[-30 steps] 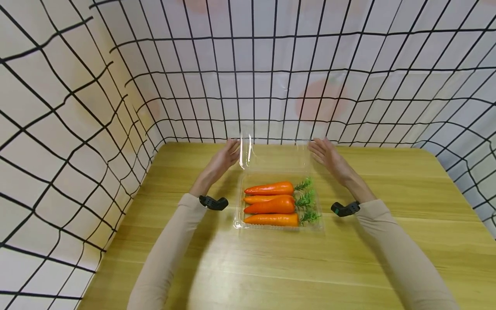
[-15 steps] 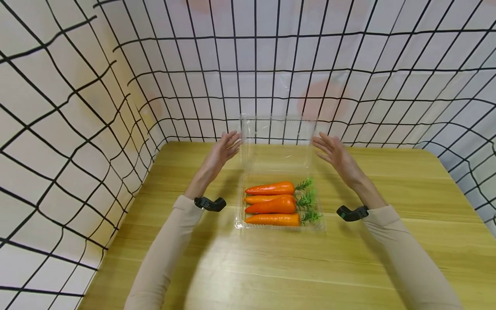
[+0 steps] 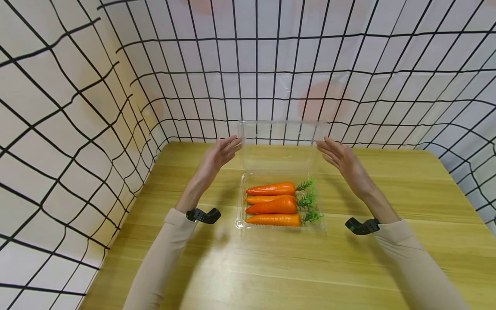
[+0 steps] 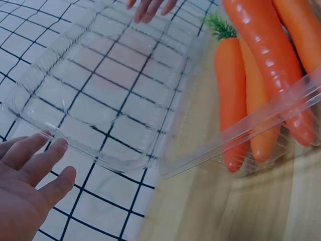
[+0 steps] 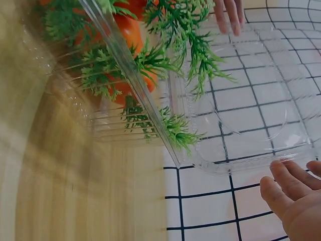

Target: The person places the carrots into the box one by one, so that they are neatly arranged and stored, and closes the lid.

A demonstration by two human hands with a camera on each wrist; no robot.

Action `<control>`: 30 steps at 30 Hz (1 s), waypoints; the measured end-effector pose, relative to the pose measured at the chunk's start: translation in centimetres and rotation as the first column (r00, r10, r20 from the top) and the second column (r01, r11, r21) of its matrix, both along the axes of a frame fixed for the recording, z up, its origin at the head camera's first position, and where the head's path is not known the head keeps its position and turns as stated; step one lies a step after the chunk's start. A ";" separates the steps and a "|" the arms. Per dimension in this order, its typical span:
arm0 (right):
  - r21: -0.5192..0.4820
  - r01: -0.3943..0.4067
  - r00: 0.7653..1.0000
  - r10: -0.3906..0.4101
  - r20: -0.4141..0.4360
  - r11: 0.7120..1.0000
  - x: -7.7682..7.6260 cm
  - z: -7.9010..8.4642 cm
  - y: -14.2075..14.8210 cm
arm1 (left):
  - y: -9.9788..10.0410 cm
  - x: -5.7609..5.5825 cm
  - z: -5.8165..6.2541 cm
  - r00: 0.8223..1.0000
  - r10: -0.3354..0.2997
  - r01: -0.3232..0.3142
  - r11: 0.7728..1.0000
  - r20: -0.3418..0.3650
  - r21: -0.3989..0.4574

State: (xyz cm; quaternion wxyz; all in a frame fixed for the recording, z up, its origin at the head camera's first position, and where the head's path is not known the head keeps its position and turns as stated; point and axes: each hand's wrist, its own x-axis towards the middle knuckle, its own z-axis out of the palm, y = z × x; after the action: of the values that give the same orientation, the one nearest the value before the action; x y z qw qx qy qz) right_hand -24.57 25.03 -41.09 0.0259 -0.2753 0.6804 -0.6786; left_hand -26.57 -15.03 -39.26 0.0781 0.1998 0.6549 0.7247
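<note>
A clear plastic clamshell box [image 3: 241,202] lies on the table with its lid [image 3: 277,148] raised at the back. Several orange carrots [image 3: 273,204] with green leafy tops [image 3: 308,199] lie side by side in its base. My left hand [image 3: 217,157] is at the lid's left edge with fingers extended, and my right hand [image 3: 346,163] is at the right edge in the same way. In the left wrist view, the left fingertips [image 4: 60,143] are at the lid's rim; whether they touch it I cannot tell. Neither hand grips anything.
The box stands on a wooden table [image 3: 271,267]. Behind and to the left rise white cloth walls [image 3: 186,86] with a black grid. Each wrist carries a black band device [image 3: 203,215].
The lid rose higher, then settled slightly lower and now stands raised at the back. Both wrists have spread outward and back toward the person. The carrots stay put.
</note>
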 end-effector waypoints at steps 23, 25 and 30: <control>-0.028 -0.020 0.998 0.019 -0.054 0.999 3.4 -0.6 0.5 | -0.5 3.5 -0.9 0.998 -0.034 0.034 0.999 -0.043 0.000; -0.030 -0.031 0.998 0.029 -0.060 0.999 3.7 -0.6 0.6 | -0.6 3.9 -1.0 0.998 -0.033 0.032 0.999 -0.047 -0.021; -0.001 -0.058 0.996 0.058 -0.074 0.998 4.8 -0.6 0.9 | -0.8 4.7 -1.1 0.999 -0.026 0.024 0.998 -0.042 -0.059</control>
State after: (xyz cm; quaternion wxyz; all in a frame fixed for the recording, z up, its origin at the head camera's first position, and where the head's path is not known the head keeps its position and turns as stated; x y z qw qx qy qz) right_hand -19.79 25.97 -41.72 0.0199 -0.3198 0.6714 -0.6682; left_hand -21.87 -15.81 -40.39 0.0788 0.2213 0.6748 0.6997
